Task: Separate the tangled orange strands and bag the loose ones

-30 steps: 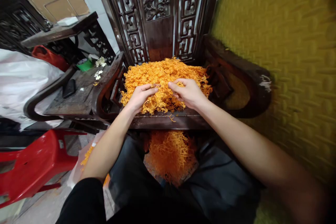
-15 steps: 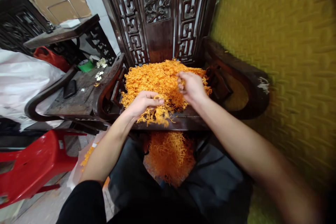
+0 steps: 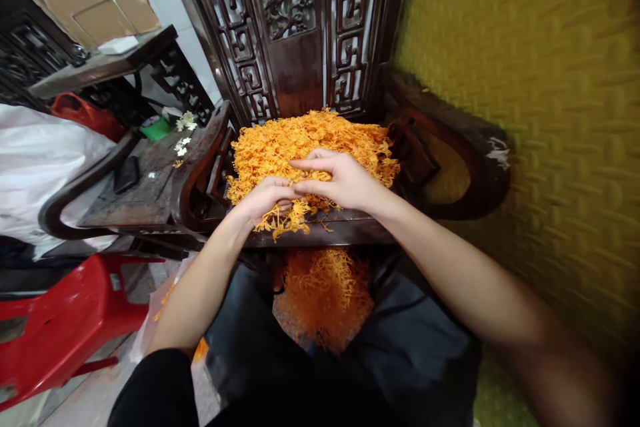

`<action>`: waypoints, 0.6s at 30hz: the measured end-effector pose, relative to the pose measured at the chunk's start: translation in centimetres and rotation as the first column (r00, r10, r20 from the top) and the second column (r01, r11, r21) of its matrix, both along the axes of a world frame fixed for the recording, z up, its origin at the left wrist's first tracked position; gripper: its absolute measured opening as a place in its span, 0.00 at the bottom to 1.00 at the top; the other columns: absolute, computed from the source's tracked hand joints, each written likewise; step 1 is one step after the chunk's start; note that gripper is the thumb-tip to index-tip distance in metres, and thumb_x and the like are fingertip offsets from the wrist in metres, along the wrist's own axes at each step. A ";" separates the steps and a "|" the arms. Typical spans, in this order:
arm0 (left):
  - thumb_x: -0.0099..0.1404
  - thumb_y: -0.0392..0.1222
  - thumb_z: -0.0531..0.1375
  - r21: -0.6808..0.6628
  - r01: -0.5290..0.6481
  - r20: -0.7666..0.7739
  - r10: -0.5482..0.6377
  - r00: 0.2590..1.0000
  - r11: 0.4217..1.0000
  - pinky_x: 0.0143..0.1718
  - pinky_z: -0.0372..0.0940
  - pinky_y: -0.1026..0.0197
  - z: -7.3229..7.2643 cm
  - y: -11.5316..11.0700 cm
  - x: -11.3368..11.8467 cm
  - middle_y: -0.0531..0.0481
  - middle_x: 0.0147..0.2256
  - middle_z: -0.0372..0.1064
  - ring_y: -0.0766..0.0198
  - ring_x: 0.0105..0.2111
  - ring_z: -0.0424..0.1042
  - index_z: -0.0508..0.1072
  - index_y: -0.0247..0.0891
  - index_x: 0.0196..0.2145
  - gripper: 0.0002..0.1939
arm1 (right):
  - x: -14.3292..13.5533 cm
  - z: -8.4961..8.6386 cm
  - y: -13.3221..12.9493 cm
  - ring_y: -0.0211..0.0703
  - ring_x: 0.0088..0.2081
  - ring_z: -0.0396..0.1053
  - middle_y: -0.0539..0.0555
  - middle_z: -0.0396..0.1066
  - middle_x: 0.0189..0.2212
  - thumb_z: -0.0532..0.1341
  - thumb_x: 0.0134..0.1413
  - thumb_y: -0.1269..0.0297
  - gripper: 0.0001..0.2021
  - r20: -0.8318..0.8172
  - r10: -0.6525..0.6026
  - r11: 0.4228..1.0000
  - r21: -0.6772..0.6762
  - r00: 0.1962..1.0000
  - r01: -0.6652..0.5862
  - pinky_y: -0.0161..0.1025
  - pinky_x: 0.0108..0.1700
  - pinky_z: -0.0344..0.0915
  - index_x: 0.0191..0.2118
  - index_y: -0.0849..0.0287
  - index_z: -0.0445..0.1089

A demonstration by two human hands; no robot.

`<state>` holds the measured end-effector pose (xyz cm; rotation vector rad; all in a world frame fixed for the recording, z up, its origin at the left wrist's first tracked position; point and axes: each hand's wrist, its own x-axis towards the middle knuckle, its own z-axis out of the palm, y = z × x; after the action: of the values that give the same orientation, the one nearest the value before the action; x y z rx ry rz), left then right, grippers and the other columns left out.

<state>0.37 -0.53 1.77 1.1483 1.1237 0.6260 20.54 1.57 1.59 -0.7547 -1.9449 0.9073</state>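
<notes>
Left hand [image 3: 266,200] meets right hand [image 3: 347,181]

Your left hand curls round a dangling orange clump [image 3: 289,219]; your right is half-open. Pinch softly to avoid tearing it. The orange pile [image 3: 305,137] lies at twelve o'clock on the chair seat [image 3: 350,233].

Strand heap [image 3: 310,137] on chair seat [image 3: 345,232], mid-frame; chair back [image 3: 296,67] behind. Lower heap [image 3: 327,293] below seat's front edge. Left of chair: side surface [image 3: 150,199], blossoms [image 3: 184,145] on it. Stool [image 3: 70,307] lower left; sack [image 3: 45,160] at left edge, above stool.
</notes>
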 end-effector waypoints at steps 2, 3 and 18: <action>0.47 0.48 0.73 0.012 -0.011 0.010 0.011 1.000 1.000 0.21 0.45 0.62 0.1 0.0 0.2 0.59 0.14 0.50 0.73 0.16 0.50 0.64 0.39 0.15 0.22 | -0.5 -0.4 0.0 0.45 0.41 0.71 0.54 0.73 0.38 0.71 0.55 0.62 0.14 0.040 0.035 0.999 0.008 0.999 -0.036 0.48 0.50 0.67 0.48 0.55 0.82; 0.47 0.48 0.73 0.021 -0.001 -0.005 0.001 1.000 1.000 0.21 0.45 0.62 0.2 0.0 0.2 0.58 0.14 0.51 0.73 0.16 0.51 0.66 0.38 0.15 0.20 | -0.9 -0.7 -0.1 0.44 0.41 0.71 0.53 0.73 0.37 0.70 0.57 0.63 0.10 0.034 0.038 0.999 0.017 0.999 -0.039 0.47 0.50 0.67 0.45 0.55 0.82; 0.55 0.59 0.71 0.289 -0.186 -0.034 0.205 0.978 0.939 0.20 0.47 0.63 0.2 0.5 -2.0 0.54 0.24 0.70 0.74 0.17 0.54 0.82 0.39 0.37 0.22 | 1.9 0.2 3.6 0.39 0.29 0.75 0.51 0.70 0.28 0.67 0.55 0.65 0.13 -0.490 -0.370 0.788 -0.616 0.789 -0.013 0.38 0.31 0.72 0.46 0.58 0.76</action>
<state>-1.64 0.01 1.96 1.3176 1.2403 0.9352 22.47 5.13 1.78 -0.8609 -0.9941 1.4507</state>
